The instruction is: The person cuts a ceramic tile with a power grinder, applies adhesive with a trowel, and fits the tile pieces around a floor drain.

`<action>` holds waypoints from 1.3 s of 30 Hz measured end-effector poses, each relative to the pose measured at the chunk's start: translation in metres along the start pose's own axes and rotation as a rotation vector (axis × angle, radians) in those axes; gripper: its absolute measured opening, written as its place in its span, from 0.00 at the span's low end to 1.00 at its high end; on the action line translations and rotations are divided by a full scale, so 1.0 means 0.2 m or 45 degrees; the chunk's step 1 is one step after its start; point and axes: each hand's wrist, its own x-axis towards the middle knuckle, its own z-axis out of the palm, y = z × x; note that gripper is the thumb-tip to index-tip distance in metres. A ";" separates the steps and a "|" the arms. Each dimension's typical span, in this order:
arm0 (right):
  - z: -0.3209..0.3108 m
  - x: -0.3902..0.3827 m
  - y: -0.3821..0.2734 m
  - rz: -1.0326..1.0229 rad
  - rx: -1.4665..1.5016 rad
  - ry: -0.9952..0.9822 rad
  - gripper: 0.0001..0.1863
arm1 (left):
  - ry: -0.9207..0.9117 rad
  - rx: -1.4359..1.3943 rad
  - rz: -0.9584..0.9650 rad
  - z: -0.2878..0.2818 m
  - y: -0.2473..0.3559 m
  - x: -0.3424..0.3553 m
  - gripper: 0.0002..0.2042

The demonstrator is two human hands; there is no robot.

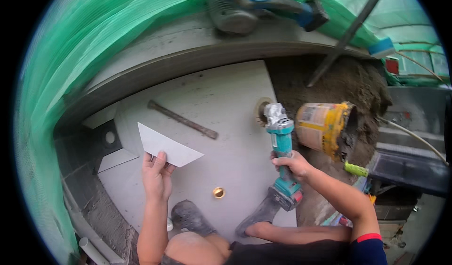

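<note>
A pale, four-sided piece of tile (167,145) with a pointed end is gripped at its lower edge by my left hand (158,173), thumb on top. My right hand (292,165) is wrapped round the body of a teal cordless angle grinder (282,145). The grinder's disc (262,111) points away from me over the large light tile (235,100), and its battery end hangs near my right shoe. Whether the disc is spinning cannot be told. On the large tile, beyond the piece in my left hand, lies a worn metal bar (182,119).
A yellow bucket (318,126) lies on its side on sandy mortar (325,76) to the right. Another blue-grey power tool (263,8) rests on the far ledge (188,34). A round brass fitting (218,192) sits near my feet. Green netting (52,105) hangs around, and a pole (348,34) slants in.
</note>
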 end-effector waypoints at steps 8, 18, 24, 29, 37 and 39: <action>0.13 0.22 0.11 -0.086 -0.027 0.192 0.19 | 0.463 0.173 0.226 -0.59 0.36 0.11 0.12; 0.11 0.26 0.11 -0.068 -0.061 0.154 0.20 | 0.419 -0.352 0.143 -0.69 0.32 -0.01 0.16; -0.05 0.21 -0.02 -0.067 -1.075 0.183 0.20 | 0.276 -0.565 0.049 -0.60 0.17 -0.10 0.17; 0.49 -0.13 -0.54 -0.344 -1.288 -0.062 0.32 | -0.025 -0.472 -0.172 -0.40 -0.04 -0.27 0.20; 0.91 0.01 -0.18 -0.331 -0.066 -0.375 0.26 | 0.043 0.798 -0.013 -0.06 -0.09 -0.32 0.29; 0.93 0.06 -0.16 -0.339 -0.169 -0.373 0.25 | 0.427 1.592 0.610 -0.04 -0.02 -0.34 0.30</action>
